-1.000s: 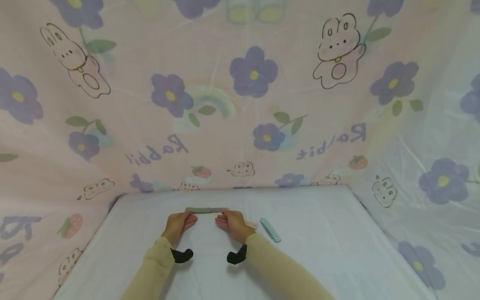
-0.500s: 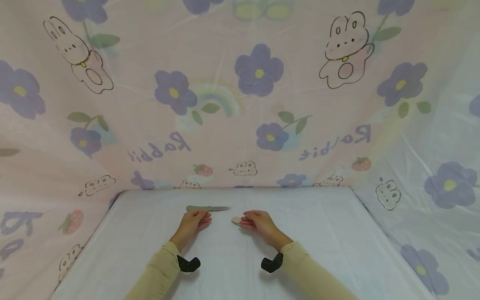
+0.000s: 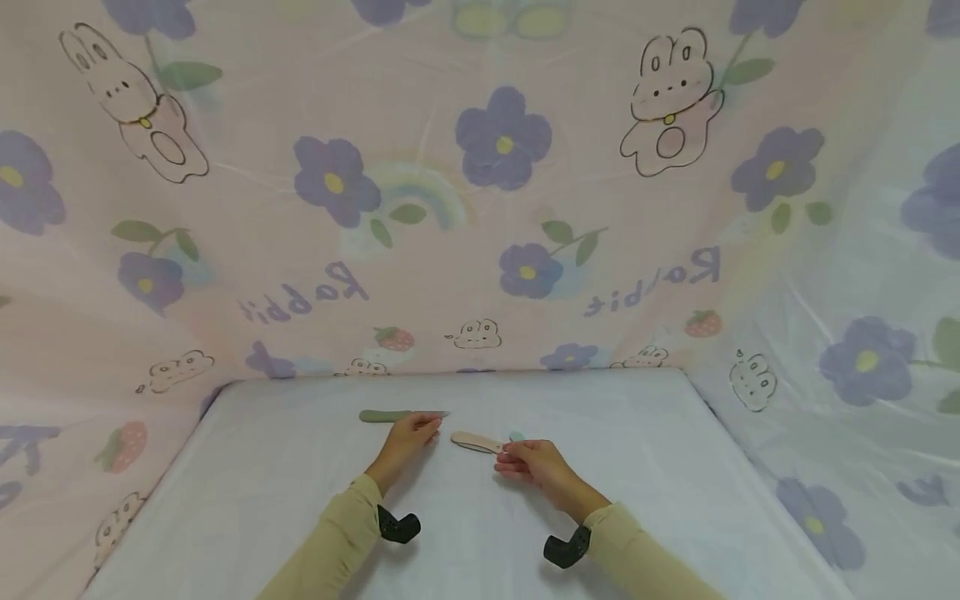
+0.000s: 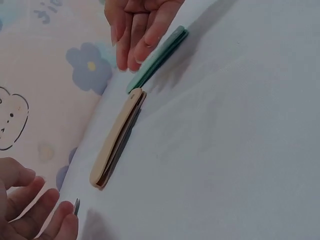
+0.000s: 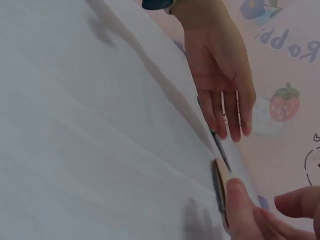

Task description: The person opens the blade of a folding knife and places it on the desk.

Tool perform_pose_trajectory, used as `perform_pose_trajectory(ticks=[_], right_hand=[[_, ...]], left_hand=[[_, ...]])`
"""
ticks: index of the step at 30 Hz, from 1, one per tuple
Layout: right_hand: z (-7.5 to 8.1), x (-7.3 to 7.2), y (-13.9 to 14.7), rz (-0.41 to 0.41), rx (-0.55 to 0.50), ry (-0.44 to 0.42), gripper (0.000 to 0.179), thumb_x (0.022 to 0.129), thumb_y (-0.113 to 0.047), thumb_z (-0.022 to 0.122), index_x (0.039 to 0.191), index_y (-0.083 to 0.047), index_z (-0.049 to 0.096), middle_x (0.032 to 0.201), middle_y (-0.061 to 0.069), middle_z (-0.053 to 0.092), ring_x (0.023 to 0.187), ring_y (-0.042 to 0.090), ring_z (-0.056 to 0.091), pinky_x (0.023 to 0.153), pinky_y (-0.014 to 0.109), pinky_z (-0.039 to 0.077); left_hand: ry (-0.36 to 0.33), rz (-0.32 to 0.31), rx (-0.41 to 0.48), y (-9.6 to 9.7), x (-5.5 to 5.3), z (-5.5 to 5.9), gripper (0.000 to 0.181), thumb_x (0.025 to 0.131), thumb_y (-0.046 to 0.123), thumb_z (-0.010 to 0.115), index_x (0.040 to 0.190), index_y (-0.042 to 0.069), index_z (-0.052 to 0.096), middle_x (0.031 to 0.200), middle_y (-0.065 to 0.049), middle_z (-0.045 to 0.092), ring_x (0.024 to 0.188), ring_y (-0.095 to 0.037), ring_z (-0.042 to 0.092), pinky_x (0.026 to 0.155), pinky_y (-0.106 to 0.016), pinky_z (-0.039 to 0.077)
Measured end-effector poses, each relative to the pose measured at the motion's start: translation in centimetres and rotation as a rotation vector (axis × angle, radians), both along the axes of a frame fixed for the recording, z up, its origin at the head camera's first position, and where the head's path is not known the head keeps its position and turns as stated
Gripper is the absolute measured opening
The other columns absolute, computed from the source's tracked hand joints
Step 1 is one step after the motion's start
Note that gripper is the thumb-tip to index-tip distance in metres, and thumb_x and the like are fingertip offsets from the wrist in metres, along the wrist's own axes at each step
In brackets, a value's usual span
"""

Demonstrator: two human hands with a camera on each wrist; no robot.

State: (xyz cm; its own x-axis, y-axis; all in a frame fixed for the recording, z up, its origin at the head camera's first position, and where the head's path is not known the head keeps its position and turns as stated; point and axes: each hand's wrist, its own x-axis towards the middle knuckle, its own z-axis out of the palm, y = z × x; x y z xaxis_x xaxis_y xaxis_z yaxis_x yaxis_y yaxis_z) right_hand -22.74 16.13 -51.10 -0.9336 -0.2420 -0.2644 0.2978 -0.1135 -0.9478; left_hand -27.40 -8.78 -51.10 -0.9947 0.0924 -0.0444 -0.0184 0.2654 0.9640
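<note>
You have a wide bare stretch of white table [image 3: 675, 500] to your right and in front of your sleeves; the far edge meets the flowered pink curtain [image 3: 480, 208] just behind the knives, and the curtain closes both sides too. The open green-handled knife [image 3: 397, 415] lies along that far edge, blade pointing right. Just beside it, nearer you, lies the folded beige knife [image 3: 474, 441], and the folded teal knife [image 4: 157, 57] sits end to end with it, mostly under your right hand [image 3: 534, 463]. Your left hand [image 3: 408, 435] lies palm down, fingers straight and together, tips at the green knife's blade. Your right hand's fingers are loosely curled over the teal knife's end; whether they grip it, you cannot tell.
</note>
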Motion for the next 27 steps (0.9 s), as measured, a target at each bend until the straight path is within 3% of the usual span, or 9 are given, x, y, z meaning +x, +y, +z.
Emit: perform_pose_trajectory(ticks=[4,8,18,27], right_hand=[[-0.5,0.7,-0.5,0.004,-0.078,-0.099,0.038,0.094,-0.008,0.051,0.119,0.02,0.046,0.097,0.022,0.066,0.091,0.026,0.065,0.082,0.034,0.051],[-0.8,1.1,-1.3,-0.003,-0.19,-0.169,0.038,0.095,-0.004,0.047,0.123,0.021,0.041,0.104,0.027,0.062,0.098,0.031,0.063,0.087,0.037,0.049],[-1.2,1.3,-3.3,-0.056,-0.337,-0.252,0.041,0.1,-0.007,0.036,0.13,0.02,0.031,0.115,0.031,0.054,0.107,0.035,0.057,0.093,0.037,0.044],[-1.2,1.1,-4.5,-0.127,-0.412,-0.236,0.041,0.1,-0.004,0.036,0.128,0.024,0.027,0.127,0.039,0.041,0.114,0.038,0.051,0.096,0.037,0.041]], left_hand=[[0.063,-0.056,-0.144,0.8,-0.5,0.0,0.025,0.092,0.018,0.059,0.111,0.003,0.064,0.107,-0.009,0.063,0.098,-0.023,0.058,0.081,-0.035,0.05],[0.13,-0.114,-0.209,1.8,-0.6,-0.1,0.022,0.093,0.014,0.057,0.109,0.002,0.064,0.108,-0.009,0.063,0.103,-0.025,0.056,0.088,-0.04,0.046],[0.148,-0.196,-0.325,3.1,-0.7,-1.0,0.018,0.092,0.014,0.058,0.105,0.004,0.065,0.101,-0.004,0.062,0.099,-0.022,0.056,0.086,-0.042,0.045],[0.282,-0.285,-0.451,3.2,0.0,-0.8,0.022,0.092,0.012,0.058,0.108,0.0,0.065,0.106,-0.009,0.065,0.104,-0.026,0.057,0.09,-0.043,0.044]])
